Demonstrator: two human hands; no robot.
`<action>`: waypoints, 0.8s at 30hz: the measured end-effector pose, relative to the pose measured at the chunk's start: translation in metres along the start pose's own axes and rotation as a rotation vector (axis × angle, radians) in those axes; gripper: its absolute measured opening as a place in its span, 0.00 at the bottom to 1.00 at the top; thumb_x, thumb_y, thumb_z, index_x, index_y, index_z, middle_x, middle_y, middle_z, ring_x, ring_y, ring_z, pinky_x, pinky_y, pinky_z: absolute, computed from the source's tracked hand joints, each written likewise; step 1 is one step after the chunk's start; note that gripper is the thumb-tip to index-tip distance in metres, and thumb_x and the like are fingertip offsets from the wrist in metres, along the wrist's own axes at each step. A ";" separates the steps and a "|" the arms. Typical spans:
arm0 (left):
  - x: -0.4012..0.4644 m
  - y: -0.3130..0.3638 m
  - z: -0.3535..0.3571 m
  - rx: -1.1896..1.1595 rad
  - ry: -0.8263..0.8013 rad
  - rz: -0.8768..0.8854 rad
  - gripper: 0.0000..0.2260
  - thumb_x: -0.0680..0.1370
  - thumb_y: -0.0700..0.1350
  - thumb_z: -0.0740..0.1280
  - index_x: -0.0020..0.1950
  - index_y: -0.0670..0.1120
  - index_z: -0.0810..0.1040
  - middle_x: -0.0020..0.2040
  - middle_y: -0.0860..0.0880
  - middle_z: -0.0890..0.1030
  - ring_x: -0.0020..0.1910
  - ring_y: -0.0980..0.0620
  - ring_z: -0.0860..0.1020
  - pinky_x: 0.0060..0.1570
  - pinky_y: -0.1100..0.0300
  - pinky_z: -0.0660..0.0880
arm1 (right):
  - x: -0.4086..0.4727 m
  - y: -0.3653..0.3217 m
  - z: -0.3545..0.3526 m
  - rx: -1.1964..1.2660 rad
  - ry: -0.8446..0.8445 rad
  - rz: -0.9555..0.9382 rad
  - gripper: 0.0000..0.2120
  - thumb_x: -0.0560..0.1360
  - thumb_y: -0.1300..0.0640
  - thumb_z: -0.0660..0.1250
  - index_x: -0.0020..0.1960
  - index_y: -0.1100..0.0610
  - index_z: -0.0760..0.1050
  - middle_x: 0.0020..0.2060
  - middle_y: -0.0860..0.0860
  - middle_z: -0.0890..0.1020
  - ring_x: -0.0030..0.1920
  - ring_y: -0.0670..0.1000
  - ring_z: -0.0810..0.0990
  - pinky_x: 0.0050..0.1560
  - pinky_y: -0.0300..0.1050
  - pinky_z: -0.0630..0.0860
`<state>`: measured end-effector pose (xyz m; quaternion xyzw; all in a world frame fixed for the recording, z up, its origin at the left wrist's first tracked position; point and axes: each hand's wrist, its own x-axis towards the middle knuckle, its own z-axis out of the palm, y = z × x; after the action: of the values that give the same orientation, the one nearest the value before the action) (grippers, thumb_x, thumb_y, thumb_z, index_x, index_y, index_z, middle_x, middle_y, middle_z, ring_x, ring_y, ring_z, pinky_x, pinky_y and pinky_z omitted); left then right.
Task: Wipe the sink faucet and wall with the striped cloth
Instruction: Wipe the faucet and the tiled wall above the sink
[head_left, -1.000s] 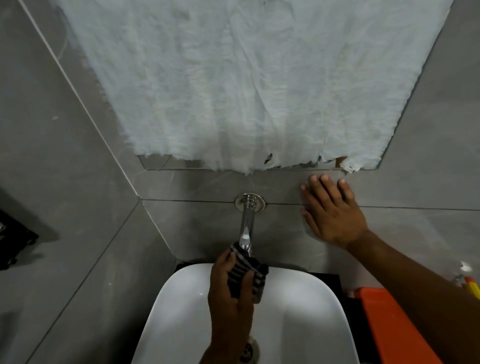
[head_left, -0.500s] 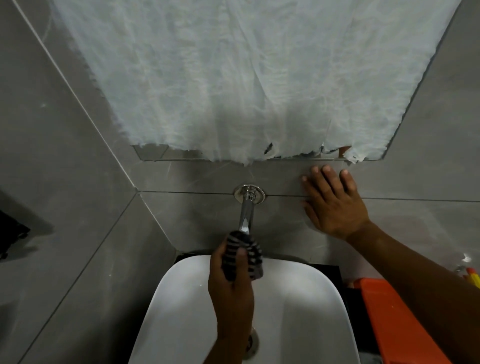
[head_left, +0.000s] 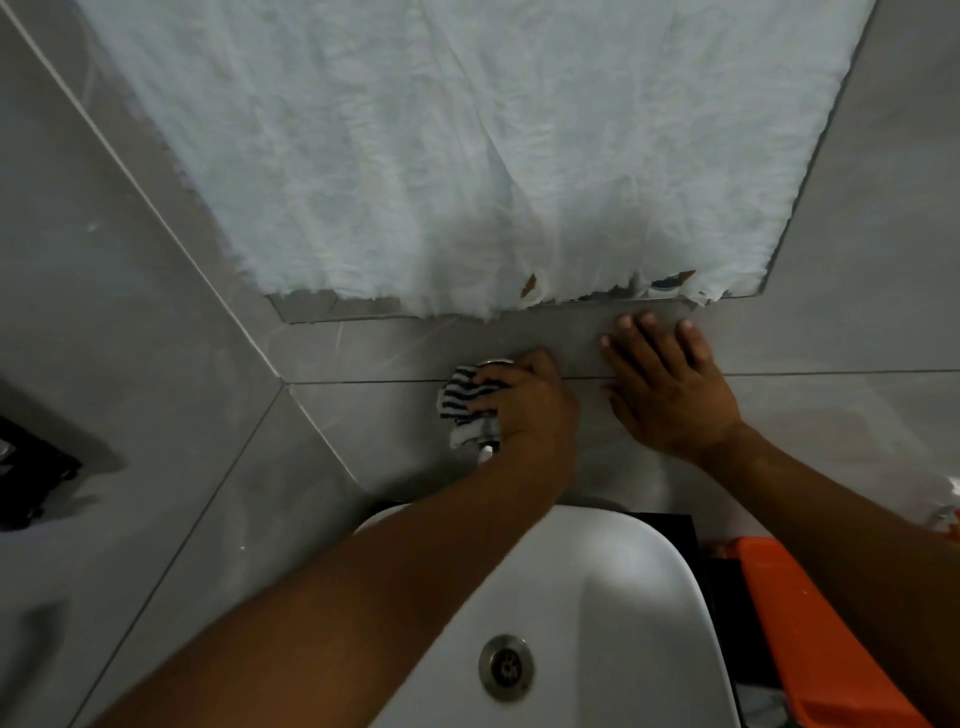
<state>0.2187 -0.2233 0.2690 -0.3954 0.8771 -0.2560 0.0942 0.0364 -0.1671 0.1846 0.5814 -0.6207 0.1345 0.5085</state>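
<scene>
Nearest to you is the white sink (head_left: 613, 582), its metal drain (head_left: 506, 667) showing at the bottom of the bowl, with an orange container (head_left: 810, 639) just to its right. Your left forearm reaches across the sink's left rim toward the wall. Farther on, your left hand (head_left: 524, 410) has its fingers (head_left: 493, 397) curled tight around the striped cloth (head_left: 465, 402), pressing it over the faucet (head_left: 487, 454) where that meets the grey tiled wall (head_left: 363, 426); only a small gleam of metal shows below the cloth and a sliver of the wall plate above it. Just right of it, your right hand (head_left: 670, 387) lies flat on the wall, fingers spread and holding nothing. Beyond both hands, a mirror (head_left: 306, 309) is mounted on the wall, nearly all of it covered by a torn white sheet (head_left: 467, 156). No brand, label or writing can be read anywhere.
</scene>
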 end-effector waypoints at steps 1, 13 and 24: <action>0.004 -0.011 0.004 -0.233 0.052 -0.047 0.15 0.81 0.37 0.61 0.67 0.36 0.71 0.66 0.34 0.69 0.59 0.26 0.76 0.49 0.39 0.81 | 0.001 0.000 -0.001 0.009 0.002 -0.004 0.35 0.78 0.46 0.61 0.80 0.55 0.54 0.77 0.56 0.62 0.78 0.58 0.54 0.81 0.56 0.43; 0.004 -0.072 0.038 -2.107 -0.678 -0.477 0.16 0.72 0.50 0.71 0.49 0.37 0.86 0.47 0.37 0.87 0.39 0.42 0.85 0.40 0.49 0.83 | 0.002 -0.003 -0.004 0.057 0.061 0.011 0.31 0.78 0.48 0.63 0.78 0.57 0.61 0.77 0.57 0.64 0.80 0.59 0.58 0.80 0.57 0.51; -0.007 -0.063 0.054 -2.208 -0.538 -0.464 0.21 0.76 0.53 0.70 0.59 0.37 0.82 0.53 0.38 0.86 0.47 0.40 0.83 0.41 0.50 0.82 | -0.002 -0.004 0.000 0.085 0.062 0.028 0.32 0.78 0.48 0.62 0.79 0.56 0.59 0.79 0.56 0.61 0.81 0.56 0.52 0.81 0.58 0.49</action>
<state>0.2841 -0.2732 0.2563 -0.4555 0.4814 0.7298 -0.1679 0.0400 -0.1669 0.1816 0.5893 -0.6063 0.1857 0.5006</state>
